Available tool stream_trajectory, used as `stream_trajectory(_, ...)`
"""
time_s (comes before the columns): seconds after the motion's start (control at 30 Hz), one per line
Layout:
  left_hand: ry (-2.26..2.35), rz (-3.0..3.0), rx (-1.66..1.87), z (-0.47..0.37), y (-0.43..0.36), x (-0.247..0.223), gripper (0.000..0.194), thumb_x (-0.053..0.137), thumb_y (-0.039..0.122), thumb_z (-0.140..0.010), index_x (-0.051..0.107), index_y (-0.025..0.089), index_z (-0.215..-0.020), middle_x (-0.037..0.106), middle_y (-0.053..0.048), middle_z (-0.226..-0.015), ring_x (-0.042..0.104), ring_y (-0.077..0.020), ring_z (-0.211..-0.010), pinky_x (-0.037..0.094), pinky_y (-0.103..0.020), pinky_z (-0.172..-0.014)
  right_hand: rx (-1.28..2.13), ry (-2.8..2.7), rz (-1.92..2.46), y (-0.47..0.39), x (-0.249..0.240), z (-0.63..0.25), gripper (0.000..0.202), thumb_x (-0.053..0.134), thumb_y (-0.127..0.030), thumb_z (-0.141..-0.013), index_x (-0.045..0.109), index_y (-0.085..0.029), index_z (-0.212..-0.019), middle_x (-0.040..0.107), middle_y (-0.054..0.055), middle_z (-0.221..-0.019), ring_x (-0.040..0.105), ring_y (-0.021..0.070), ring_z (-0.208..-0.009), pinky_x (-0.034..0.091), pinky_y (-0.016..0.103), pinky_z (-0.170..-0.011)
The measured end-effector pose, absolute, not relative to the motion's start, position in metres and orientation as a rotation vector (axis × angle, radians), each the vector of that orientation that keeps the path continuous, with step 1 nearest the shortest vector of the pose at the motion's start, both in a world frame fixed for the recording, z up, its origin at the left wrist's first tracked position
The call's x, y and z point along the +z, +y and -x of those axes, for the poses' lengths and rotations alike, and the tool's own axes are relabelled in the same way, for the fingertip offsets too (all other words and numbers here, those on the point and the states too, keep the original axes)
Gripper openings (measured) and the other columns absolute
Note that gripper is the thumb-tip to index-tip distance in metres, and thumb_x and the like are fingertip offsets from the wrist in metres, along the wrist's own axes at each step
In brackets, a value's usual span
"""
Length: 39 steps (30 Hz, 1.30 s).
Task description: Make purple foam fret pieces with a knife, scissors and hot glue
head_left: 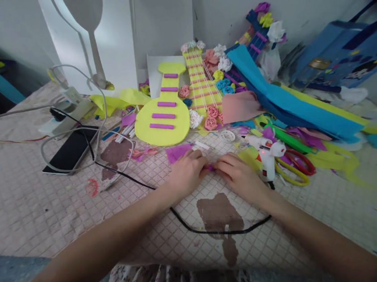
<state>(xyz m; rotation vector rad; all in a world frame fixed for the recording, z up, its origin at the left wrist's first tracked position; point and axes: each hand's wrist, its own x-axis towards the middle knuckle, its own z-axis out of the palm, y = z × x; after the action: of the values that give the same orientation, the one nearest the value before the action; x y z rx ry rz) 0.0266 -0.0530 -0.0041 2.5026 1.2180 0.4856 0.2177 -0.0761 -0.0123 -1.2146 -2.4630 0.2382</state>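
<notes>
Near the middle of the table, my left hand (189,172) and my right hand (237,171) meet fingertip to fingertip, both pinching a small purple piece (210,168); its exact shape is mostly hidden by the fingers. A flat purple piece (178,152) lies just beyond my left hand. Behind it rests a yellow guitar-shaped cutout (164,134) with several purple strips across it. To the right of my right hand is a white glue gun (267,157) with a small red light showing.
A black cable (225,232) curves in front of my hands. At left lie a phone (71,149) and a power strip (64,116). Scissors (293,172), blue paper (282,104) and a decorated yellow guitar (200,79) stand or lie at back and right.
</notes>
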Motion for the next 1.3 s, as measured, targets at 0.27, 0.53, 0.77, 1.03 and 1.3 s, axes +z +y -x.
stream_trajectory(0.27, 1.243, -2.473, 0.474, -0.029, -0.052, -0.003, 0.016, 0.048, 0.023, -0.088, 0.061, 0.015, -0.082, 0.059, -0.006, -0.089, 0.054, -0.0199, -0.088, 0.047, -0.034, -0.077, 0.225, -2.428, 1.166, -0.076, -0.017, -0.221, 0.025, 0.045, -0.008, -0.087, 0.061, -0.019, -0.102, 0.061, 0.008, -0.097, 0.054, 0.0230, -0.097, 0.047, 0.042, -0.088)
stream_trajectory(0.53, 1.122, -1.635, 1.053, -0.025, -0.048, -0.008, 0.018, 0.065, 0.028, -0.076, 0.058, 0.013, -0.082, 0.061, -0.003, -0.077, 0.056, -0.0118, -0.068, 0.046, -0.023, -0.061, 0.616, -1.785, 1.338, -0.073, -0.009, -0.219, 0.017, 0.056, -0.016, -0.081, 0.058, -0.022, -0.096, 0.064, 0.003, -0.086, 0.062, 0.0177, -0.080, 0.052, 0.035, -0.073)
stream_trajectory(0.77, 0.896, -1.193, 1.013, -0.036, -0.059, -0.005, 0.021, 0.072, 0.027, -0.068, 0.063, 0.009, -0.077, 0.062, -0.004, -0.071, 0.055, -0.0103, -0.063, 0.045, -0.024, -0.061, 0.768, -1.604, 1.304, -0.080, -0.004, -0.204, 0.019, 0.059, -0.019, -0.078, 0.051, -0.021, -0.096, 0.062, 0.002, -0.082, 0.062, 0.0162, -0.077, 0.052, 0.032, -0.070)
stream_trajectory(1.03, 0.909, -1.047, 1.107, -0.041, -0.065, -0.007, 0.034, 0.080, 0.029, -0.059, 0.055, 0.012, -0.076, 0.061, -0.002, -0.074, 0.059, -0.0121, -0.070, 0.048, -0.026, -0.067, 0.218, -1.782, 1.377, -0.089, 0.000, -0.191, 0.016, 0.054, -0.017, -0.080, 0.053, -0.022, -0.096, 0.062, 0.003, -0.081, 0.061, 0.0186, -0.072, 0.051, 0.035, -0.068)
stream_trajectory(1.3, 0.945, -0.947, 1.180, -0.048, -0.065, -0.013, 0.032, 0.077, 0.033, -0.062, 0.053, 0.013, -0.072, 0.059, 0.001, -0.066, 0.057, -0.0092, -0.062, 0.046, -0.022, -0.060, -0.118, -2.033, 1.191, -0.090, -0.009, -0.188, 0.028, 0.047, -0.008, -0.086, 0.049, -0.024, -0.109, 0.059, 0.005, -0.084, 0.056, 0.0218, -0.080, 0.050, 0.040, -0.074)
